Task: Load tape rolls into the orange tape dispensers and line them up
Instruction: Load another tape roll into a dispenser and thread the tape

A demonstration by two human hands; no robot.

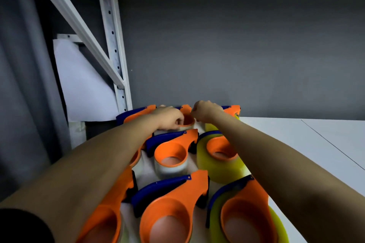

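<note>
Now both hands meet at the far-row dispenser (pixel 186 119): left hand (pixel 170 117) grips it, right hand (pixel 205 111) pinches its edge.

You see orange tape dispensers (pixel 171 154) of smooth, slightly satin moulded plastic, each with a darker blue plastic guard (pixel 164 140). Just right of the middle dispenser, the yellow tape roll (pixel 203 156) looks glossy and translucent. The counter (pixel 296 140) is smooth matt white. Behind the dispensers, the shelf upright (pixel 110 31) is white-painted perforated metal, with matt white paper (pixel 83 85) beside it.
</note>
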